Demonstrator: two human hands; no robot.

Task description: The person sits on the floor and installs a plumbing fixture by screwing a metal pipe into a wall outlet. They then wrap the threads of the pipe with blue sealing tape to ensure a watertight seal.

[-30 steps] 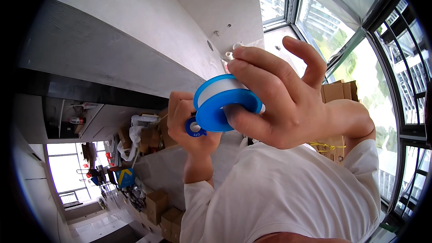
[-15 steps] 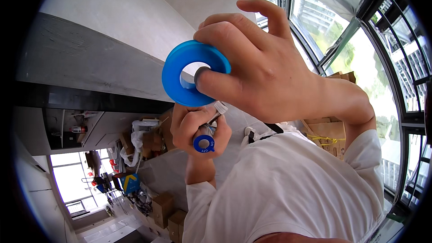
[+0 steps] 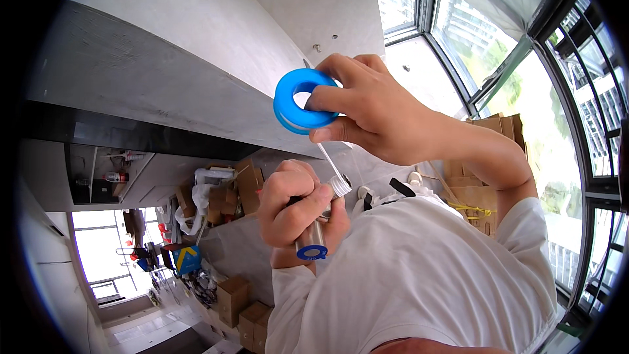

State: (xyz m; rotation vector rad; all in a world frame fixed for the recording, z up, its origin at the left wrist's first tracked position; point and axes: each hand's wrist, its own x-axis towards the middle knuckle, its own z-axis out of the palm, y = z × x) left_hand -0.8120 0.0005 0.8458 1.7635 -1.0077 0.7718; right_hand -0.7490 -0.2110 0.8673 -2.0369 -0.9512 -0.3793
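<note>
My right hand (image 3: 383,108) grips a blue spool of thread seal tape (image 3: 286,101), its fingers through and around the ring. A white strip of tape (image 3: 329,160) runs taut from the spool down to the threaded end (image 3: 340,185) of a metal valve. White tape lies on those threads. My left hand (image 3: 295,203) is closed around the body of the angle valve (image 3: 308,236), below and left of the spool. The valve's round handle (image 3: 312,252) has a blue rim and points down toward me. My left fingers hide part of the valve's middle.
A grey ledge (image 3: 164,59) runs along the left beside a pale wall. Cardboard boxes (image 3: 233,298) stand on the floor at lower left, with more cardboard (image 3: 475,177) at right by the windows (image 3: 472,33). A blue box (image 3: 187,259) sits among clutter.
The spool has moved away from the camera and to the right, and the tape strip to the valve now shows. My left hand has turned the valve, its handle now lower.
</note>
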